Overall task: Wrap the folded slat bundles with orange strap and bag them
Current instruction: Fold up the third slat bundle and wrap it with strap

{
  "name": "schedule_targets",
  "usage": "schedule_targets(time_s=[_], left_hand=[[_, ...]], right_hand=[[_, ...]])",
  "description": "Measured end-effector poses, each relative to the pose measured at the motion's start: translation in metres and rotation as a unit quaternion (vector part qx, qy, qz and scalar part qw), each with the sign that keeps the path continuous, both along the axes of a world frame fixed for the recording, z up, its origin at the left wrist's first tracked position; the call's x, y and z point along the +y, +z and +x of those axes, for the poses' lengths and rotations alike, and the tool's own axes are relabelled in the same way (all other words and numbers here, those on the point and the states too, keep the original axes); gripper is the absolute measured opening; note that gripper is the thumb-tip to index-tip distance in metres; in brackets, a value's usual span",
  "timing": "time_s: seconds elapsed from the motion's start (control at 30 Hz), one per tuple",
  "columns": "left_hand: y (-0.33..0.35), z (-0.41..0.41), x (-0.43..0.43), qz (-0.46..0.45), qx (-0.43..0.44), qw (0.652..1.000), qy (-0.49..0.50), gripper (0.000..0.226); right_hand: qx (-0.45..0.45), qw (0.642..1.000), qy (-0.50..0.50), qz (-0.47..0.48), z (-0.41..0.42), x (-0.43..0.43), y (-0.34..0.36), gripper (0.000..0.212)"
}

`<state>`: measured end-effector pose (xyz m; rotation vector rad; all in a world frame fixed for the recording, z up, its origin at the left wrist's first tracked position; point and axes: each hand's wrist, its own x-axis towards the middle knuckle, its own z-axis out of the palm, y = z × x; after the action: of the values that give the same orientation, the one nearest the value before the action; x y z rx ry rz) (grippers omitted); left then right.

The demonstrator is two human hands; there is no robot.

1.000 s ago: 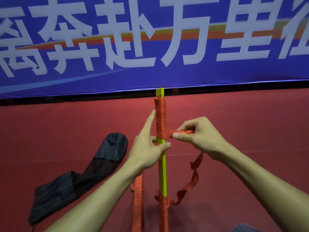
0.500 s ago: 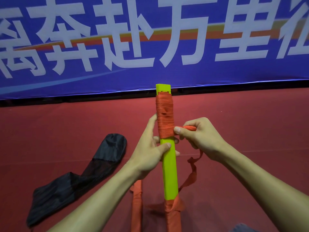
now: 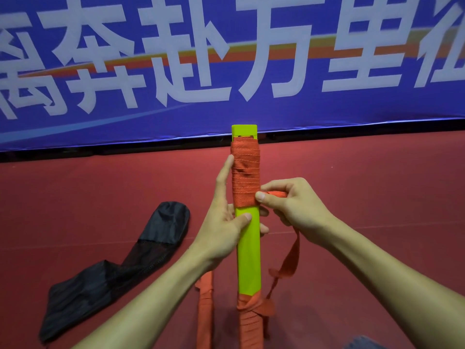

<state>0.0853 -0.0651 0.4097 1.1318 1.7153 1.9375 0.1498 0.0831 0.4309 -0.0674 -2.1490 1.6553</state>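
A yellow-green folded slat bundle point(image 3: 248, 250) stands upright at the centre. Orange strap point(image 3: 245, 172) is wound around its upper part, and more strap covers its lower end. My left hand point(image 3: 224, 222) grips the bundle's bare middle, thumb across the front and index finger straight up along the wrapped section. My right hand point(image 3: 289, 205) pinches the strap at the lower right edge of the upper winding. A loose strap tail point(image 3: 289, 263) hangs from that hand down to the lower winding. A black bag point(image 3: 113, 270) lies limp on the floor to the left.
A second bundle fully wrapped in orange strap point(image 3: 204, 311) lies on the red floor point(image 3: 377, 185) beneath my left forearm. A blue banner with large white characters point(image 3: 226, 59) closes off the far side. Dark fabric shows at the bottom right corner.
The bundle has turned from edge-on to its broad face. My right hand has drawn the strap in from an outstretched horizontal span to tight against the winding.
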Motion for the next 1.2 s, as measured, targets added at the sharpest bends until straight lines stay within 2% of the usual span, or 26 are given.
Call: schedule_targets(time_s=[0.07,0.17,0.23,0.33,0.43,0.5,0.57,0.8,0.93,1.03,1.2], left_hand=[[-0.002,0.000,0.002,-0.008,0.004,1.000,0.018,0.106],[-0.005,-0.001,0.003,-0.083,0.118,0.983,0.116,0.117],[-0.006,-0.001,0.003,-0.133,0.160,0.964,0.168,0.124],[-0.006,-0.002,0.002,-0.136,0.186,0.950,0.210,0.123],[-0.006,-0.007,0.000,-0.133,0.193,0.944,0.232,0.121],[-0.008,-0.012,-0.002,-0.132,0.191,0.944,0.237,0.122],[-0.010,-0.015,-0.004,-0.134,0.190,0.943,0.237,0.122],[-0.014,-0.020,-0.008,-0.142,0.183,0.943,0.239,0.120],[-0.014,-0.022,-0.009,-0.143,0.185,0.944,0.232,0.121],[-0.015,-0.022,-0.009,-0.144,0.184,0.943,0.239,0.120],[-0.014,-0.024,-0.011,-0.148,0.180,0.942,0.244,0.120]], right_hand=[[-0.001,1.000,-0.014,-0.001,-0.001,-0.002,-0.002,0.014],[-0.012,0.999,-0.051,0.001,-0.003,-0.006,-0.006,0.018],[-0.015,0.998,-0.063,0.004,-0.005,-0.009,-0.008,0.020],[-0.008,0.998,-0.058,0.005,-0.005,-0.010,-0.007,0.018],[0.014,0.998,-0.052,0.029,-0.002,-0.008,-0.002,0.009],[0.020,0.998,-0.053,0.039,-0.001,-0.002,-0.002,0.016],[0.014,0.999,-0.046,0.023,0.000,0.004,-0.003,0.019],[-0.009,0.998,-0.020,-0.053,-0.003,0.008,-0.007,0.003],[-0.023,0.999,-0.027,0.006,-0.004,0.009,-0.006,0.008],[-0.032,0.999,-0.008,0.002,-0.004,0.011,-0.005,0.018],[-0.049,0.999,0.008,0.008,-0.003,0.014,-0.008,0.014]])
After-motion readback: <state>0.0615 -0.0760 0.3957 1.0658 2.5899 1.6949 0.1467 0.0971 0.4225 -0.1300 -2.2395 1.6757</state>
